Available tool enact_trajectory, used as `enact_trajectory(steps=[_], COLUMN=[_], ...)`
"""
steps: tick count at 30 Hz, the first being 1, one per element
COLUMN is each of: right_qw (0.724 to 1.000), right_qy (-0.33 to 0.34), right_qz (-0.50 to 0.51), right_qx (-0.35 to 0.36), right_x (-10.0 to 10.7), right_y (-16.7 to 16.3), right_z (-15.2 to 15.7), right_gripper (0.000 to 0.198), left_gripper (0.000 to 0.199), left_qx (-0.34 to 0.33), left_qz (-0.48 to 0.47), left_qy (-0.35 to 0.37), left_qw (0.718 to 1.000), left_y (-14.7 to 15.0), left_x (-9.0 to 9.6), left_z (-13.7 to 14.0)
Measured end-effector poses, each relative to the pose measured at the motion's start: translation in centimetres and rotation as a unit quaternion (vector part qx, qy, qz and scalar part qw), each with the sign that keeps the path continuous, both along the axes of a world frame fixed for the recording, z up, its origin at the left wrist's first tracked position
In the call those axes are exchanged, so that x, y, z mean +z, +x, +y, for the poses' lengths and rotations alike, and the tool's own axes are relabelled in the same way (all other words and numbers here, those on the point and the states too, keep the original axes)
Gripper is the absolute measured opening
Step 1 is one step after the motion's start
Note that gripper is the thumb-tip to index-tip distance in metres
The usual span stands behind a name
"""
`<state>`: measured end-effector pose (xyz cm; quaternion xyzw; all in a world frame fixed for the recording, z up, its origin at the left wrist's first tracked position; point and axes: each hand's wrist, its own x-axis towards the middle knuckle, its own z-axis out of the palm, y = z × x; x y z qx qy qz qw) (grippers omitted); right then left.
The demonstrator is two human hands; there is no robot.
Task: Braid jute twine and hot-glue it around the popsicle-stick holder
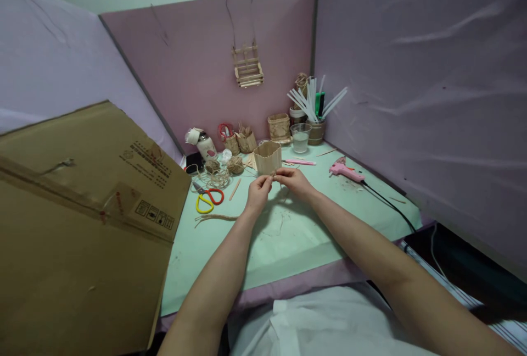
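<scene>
A small piece of twine (pixel 274 173) is held above the table (pixel 296 243), directly in front of the stick-walled container (pixel 267 159); whether the two touch cannot be told. The piece is pinched between the fingers of the left hand (pixel 258 194) and those of the right hand (pixel 296 181), with the fingertips of both hands brought close together. A thin loose strand appears to hang below the grip; its attachment is too small to be confirmed. Slippage or fraying is judged possible if the pinch is relaxed or uneven tension is applied. The container may be tipped if it is struck by the knuckles. Snagging may be caused by the loose twine tangle (pixel 214 178) at the left. The clear cup (pixel 301 139), in which liquid is seen, may be spilled by a wide reach. The table is covered in pale green sheeting, on which small scraps are scattered. Scissors (pixel 209 198) and a twine braid (pixel 220 217) are placed at the left, a pink glue gun (pixel 346 170) at the right. The workspace is enclosed by purple-toned panels; a small wooden rack (pixel 247 67) is hung at the back, and the left side is occupied by a cardboard box (pixel 94 229).
</scene>
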<state>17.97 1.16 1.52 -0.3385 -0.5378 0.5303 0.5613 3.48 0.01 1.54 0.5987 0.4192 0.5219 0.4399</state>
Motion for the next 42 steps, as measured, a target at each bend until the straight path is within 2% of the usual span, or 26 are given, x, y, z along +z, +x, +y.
enact_trajectory(steps=[12, 15, 21, 28, 33, 39, 42], right_qw=[0.991, 0.988, 0.987, 0.993, 0.995, 0.995, 0.995], right_qy=[-0.065, -0.075, -0.062, -0.021, 0.005, 0.019, 0.018], right_qz=[0.058, 0.075, 0.042, 0.032, 0.024, 0.016, 0.013], right_qx=[0.105, 0.109, 0.142, 0.11, 0.095, 0.098, 0.095], right_x=[0.3, 0.3, 0.3, 0.1, 0.0, -0.1, -0.1], right_y=[0.5, 1.1, 1.5, 1.0, 1.1, 1.1, 1.1], right_z=[-0.1, 0.0, -0.2, -0.2, 0.0, 0.2, 0.1], right_gripper=[0.028, 0.024, 0.034, 0.03, 0.03, 0.03, 0.03], left_gripper=[0.036, 0.039, 0.042, 0.044, 0.041, 0.038, 0.036], left_qx=[-0.014, -0.042, -0.097, -0.087, -0.093, -0.041, -0.036], left_qz=[0.009, 0.0, -0.009, 0.019, -0.038, -0.03, -0.034], left_qy=[-0.022, -0.055, -0.083, -0.062, -0.063, -0.06, -0.075], left_qw=[1.0, 0.998, 0.992, 0.994, 0.993, 0.997, 0.996], left_y=[-0.1, -0.3, -0.6, -0.5, -0.2, -0.2, -0.3], left_x=[0.4, 0.6, 1.2, 1.2, 0.8, 1.0, 1.0], left_z=[-0.1, -0.1, -0.6, -0.7, -0.4, -0.5, -0.5])
